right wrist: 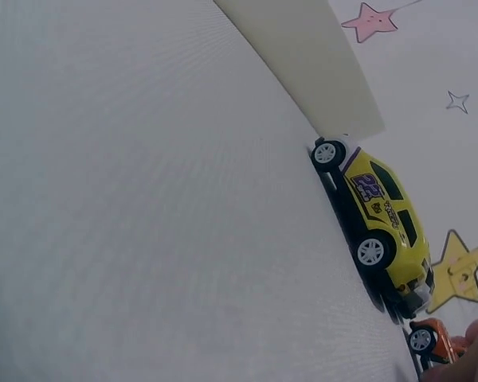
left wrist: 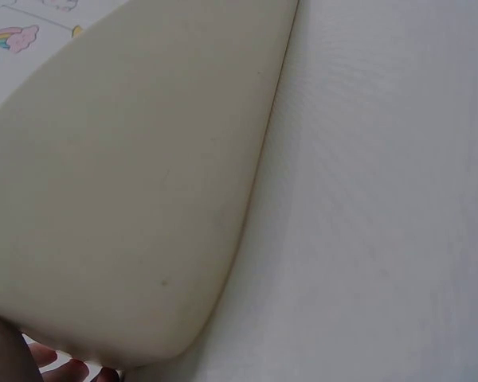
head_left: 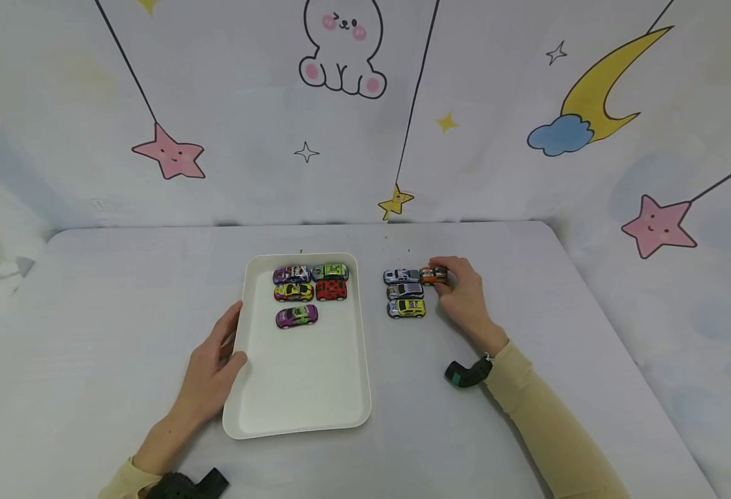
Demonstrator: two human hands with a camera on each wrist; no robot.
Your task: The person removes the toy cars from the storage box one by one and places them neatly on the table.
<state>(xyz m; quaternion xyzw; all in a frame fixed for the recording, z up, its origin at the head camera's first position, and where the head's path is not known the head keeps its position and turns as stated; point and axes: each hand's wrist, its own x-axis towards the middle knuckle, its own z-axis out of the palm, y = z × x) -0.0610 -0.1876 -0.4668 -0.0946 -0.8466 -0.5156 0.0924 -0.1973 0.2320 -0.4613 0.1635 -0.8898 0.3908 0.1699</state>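
My left hand (head_left: 211, 371) holds the left rim of a white tray (head_left: 303, 388), its thumb lapping over the edge. In the left wrist view the tray's outer wall (left wrist: 143, 183) fills much of the picture, with fingertips (left wrist: 64, 370) showing beneath it. Several small toy cars stand inside the tray, among them a red car (head_left: 331, 290) and a purple car (head_left: 296, 317). To the tray's right, my right hand (head_left: 468, 301) pinches an orange toy car (head_left: 434, 276) beside a silver car (head_left: 400, 276). Closest to the right wrist camera is a yellow car (right wrist: 386, 223).
A grey-striped car (head_left: 405, 291) stands between the silver and yellow cars. White cloth covers the table (head_left: 122, 333), which meets a wall with cartoon drawings (head_left: 247, 111) behind. Dark wrist cameras are strapped to both wrists, the right camera (head_left: 468, 373) hanging near the sleeve (head_left: 546, 416).
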